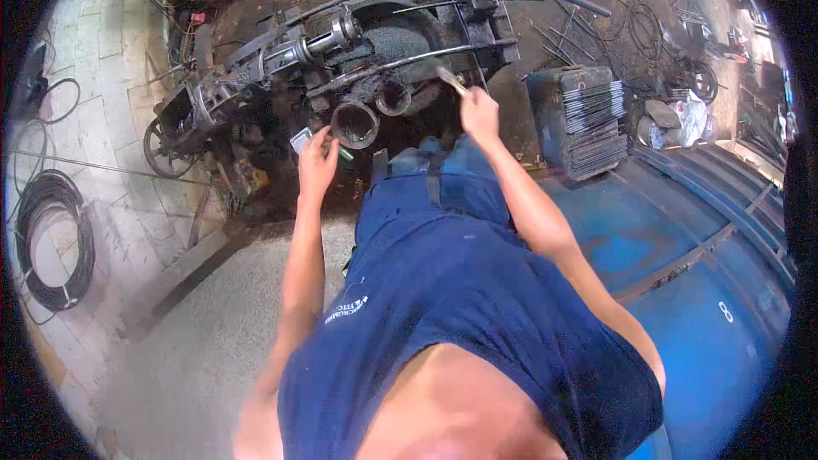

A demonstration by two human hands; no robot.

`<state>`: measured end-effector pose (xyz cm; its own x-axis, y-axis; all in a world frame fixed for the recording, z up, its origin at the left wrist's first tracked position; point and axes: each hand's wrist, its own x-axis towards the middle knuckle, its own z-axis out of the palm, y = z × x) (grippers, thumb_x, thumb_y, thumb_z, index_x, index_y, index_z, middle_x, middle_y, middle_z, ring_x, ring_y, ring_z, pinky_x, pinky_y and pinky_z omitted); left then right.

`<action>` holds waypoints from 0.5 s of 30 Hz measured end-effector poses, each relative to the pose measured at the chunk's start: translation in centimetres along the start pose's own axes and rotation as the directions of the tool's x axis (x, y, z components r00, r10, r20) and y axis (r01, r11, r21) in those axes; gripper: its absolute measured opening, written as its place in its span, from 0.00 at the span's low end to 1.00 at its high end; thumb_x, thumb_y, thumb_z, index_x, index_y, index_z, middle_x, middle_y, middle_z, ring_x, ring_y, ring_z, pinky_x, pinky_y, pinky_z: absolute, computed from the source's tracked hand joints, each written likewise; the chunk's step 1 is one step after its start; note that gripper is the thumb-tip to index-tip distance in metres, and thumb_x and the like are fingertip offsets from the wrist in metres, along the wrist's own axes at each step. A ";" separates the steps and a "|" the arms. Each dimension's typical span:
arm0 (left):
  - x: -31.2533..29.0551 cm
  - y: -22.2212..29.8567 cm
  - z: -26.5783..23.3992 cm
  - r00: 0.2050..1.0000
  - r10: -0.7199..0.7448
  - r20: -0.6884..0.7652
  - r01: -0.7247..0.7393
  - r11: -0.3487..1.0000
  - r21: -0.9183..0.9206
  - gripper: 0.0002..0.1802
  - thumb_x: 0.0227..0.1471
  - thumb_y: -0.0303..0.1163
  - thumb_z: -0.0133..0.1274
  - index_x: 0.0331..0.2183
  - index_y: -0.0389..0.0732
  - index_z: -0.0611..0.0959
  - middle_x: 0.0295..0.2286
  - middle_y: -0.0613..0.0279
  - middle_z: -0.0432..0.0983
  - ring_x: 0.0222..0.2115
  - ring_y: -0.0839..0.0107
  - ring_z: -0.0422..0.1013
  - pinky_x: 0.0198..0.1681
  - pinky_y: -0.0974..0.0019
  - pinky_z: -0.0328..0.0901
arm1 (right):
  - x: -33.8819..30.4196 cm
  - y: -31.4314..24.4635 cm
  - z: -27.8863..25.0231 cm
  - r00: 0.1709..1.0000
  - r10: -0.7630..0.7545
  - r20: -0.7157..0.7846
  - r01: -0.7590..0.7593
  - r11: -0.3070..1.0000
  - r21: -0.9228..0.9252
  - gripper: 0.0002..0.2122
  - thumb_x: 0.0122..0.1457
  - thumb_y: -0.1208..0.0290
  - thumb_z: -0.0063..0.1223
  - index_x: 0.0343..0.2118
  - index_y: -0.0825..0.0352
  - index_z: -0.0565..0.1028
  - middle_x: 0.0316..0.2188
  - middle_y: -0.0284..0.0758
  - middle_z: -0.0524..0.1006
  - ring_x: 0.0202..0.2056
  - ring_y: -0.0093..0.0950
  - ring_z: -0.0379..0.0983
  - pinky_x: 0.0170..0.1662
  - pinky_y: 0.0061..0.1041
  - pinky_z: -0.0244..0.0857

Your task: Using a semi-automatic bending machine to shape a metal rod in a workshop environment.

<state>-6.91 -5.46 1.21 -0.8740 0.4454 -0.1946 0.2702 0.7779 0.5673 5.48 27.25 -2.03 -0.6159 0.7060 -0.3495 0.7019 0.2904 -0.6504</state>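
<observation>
My right hand (480,115) is closed around a slim, pale, brush-like tool (451,79), its flat end pointing up and left over the machine. A dark, greasy machine (375,43) with curved metal bars and a black pan spreads out before me. My left hand (316,160) is at the machine's near side, fingers closed on a small tool with a flat, pale head (301,140). A short green piece (344,153) sticks out on the hand's other side, probably its handle. Beside those fingers is an open round metal pipe end (354,125), with a smaller one (394,100) farther right.
To the right stands a dark metal block with a stack of rods or plates (590,119). Blue metal panels (673,230) lie nearer. A coiled black hose (55,238) rests on the left floor tiles. Stones and plastic bags (686,119) sit farther right.
</observation>
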 end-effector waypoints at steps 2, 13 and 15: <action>-0.7 -0.5 0.1 0.999 -0.036 0.024 0.037 0.999 -0.027 0.19 0.52 0.32 0.56 0.46 0.38 0.79 0.35 0.50 0.79 0.35 0.55 0.75 0.39 0.58 0.69 | -0.1 4.7 0.1 0.983 0.117 -0.141 -0.105 0.991 0.086 0.15 0.61 0.62 0.42 0.34 0.69 0.76 0.28 0.51 0.77 0.34 0.50 0.75 0.39 0.45 0.65; -0.4 0.9 -1.7 0.997 0.029 0.067 -0.032 0.998 0.046 0.19 0.52 0.31 0.56 0.46 0.37 0.79 0.34 0.50 0.79 0.33 0.58 0.75 0.39 0.60 0.69 | 11.5 6.9 4.2 0.683 0.507 -0.526 -0.432 0.861 0.268 0.14 0.50 0.63 0.61 0.36 0.65 0.74 0.38 0.40 0.74 0.47 0.39 0.68 0.49 0.46 0.60; -0.7 0.7 -2.0 0.999 0.002 0.053 -0.005 0.999 0.042 0.19 0.51 0.30 0.57 0.47 0.36 0.79 0.33 0.51 0.79 0.32 0.60 0.76 0.39 0.61 0.69 | 10.5 5.8 4.5 0.704 0.422 -0.571 -0.423 0.895 0.139 0.17 0.48 0.62 0.62 0.39 0.63 0.73 0.40 0.39 0.73 0.49 0.39 0.66 0.50 0.50 0.58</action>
<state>-6.93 -6.17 3.36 -0.8508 0.4700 -0.2352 0.2907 0.7937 0.5343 1.49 33.41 -12.50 0.0670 0.9886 -0.1351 0.8393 -0.1290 -0.5282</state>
